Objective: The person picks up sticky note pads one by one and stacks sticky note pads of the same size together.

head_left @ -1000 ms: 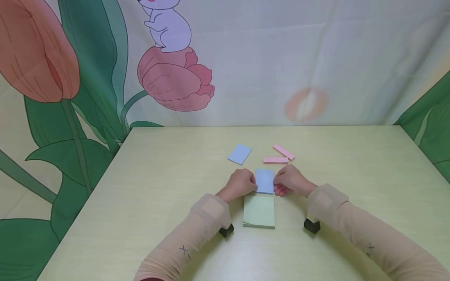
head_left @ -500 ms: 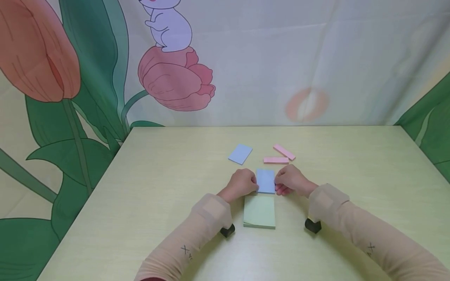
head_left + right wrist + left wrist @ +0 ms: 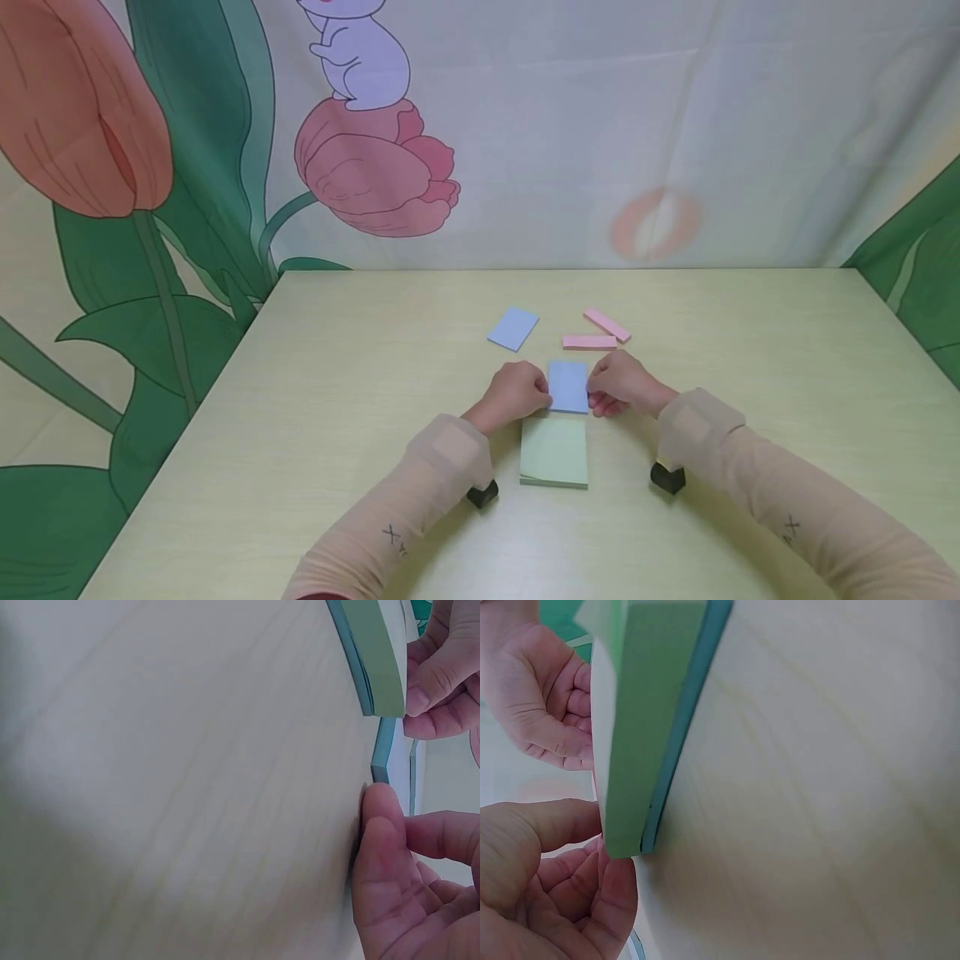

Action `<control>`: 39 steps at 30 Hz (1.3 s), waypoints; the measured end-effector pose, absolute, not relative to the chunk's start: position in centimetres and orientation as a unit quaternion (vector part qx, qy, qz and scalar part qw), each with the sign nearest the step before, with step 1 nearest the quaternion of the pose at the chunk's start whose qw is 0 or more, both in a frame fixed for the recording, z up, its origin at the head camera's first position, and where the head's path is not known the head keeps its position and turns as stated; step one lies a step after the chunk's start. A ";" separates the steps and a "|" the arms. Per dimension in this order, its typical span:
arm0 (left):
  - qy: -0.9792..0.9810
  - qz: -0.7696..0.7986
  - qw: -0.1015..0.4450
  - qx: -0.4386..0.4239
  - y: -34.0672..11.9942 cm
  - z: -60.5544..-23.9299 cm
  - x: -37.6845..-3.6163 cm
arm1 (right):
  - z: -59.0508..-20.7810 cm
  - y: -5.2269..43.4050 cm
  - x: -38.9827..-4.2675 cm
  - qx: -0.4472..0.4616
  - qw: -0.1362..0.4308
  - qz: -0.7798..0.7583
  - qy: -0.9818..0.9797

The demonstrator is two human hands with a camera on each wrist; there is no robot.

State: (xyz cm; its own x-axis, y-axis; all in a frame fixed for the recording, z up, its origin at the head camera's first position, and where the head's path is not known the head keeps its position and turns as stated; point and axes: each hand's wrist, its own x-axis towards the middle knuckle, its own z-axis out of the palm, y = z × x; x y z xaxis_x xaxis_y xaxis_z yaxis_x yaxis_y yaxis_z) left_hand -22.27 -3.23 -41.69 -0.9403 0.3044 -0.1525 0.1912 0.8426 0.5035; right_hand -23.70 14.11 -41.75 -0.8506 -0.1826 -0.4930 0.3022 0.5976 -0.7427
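A blue sticky note pad (image 3: 568, 387) lies flat on the table between my two hands. My left hand (image 3: 515, 395) has its curled fingertips at the pad's left edge. At the opposite edge, my right hand (image 3: 624, 385) pinches with thumb and forefinger. In the right wrist view, the right fingertips (image 3: 382, 806) meet the end of the blue pad (image 3: 382, 750). Just nearer to me is a larger, pale green sticky note pad (image 3: 553, 452), with a corner sheet slightly lifted. Seen from the left wrist, this green pad (image 3: 649, 712) has a teal layer at its base.
Farther back, a second blue pad (image 3: 513, 329) lies at a slant. Two narrow pink sticky note strips (image 3: 589, 342) rest to its right, one angled against the other. Behind the table (image 3: 360, 350) hangs a cloth printed with tulips and a rabbit.
The blue pad between my hands has slid very slightly to the right, both hands moving with it. The green pad, the pink strips and the other blue pad stay put.
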 end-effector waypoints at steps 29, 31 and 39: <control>0.946 0.268 0.117 0.137 -4.5 -41.6 -22.1 | -41.4 14.1 -24.0 0.006 0.196 -0.405 0.893; 0.946 0.274 0.115 0.131 -4.6 -41.6 -22.2 | -41.4 14.1 -24.2 0.000 0.194 -0.403 0.894; 0.948 0.287 0.091 0.108 -5.0 -41.6 -22.6 | -40.7 13.7 -24.7 -0.009 0.199 -0.399 0.895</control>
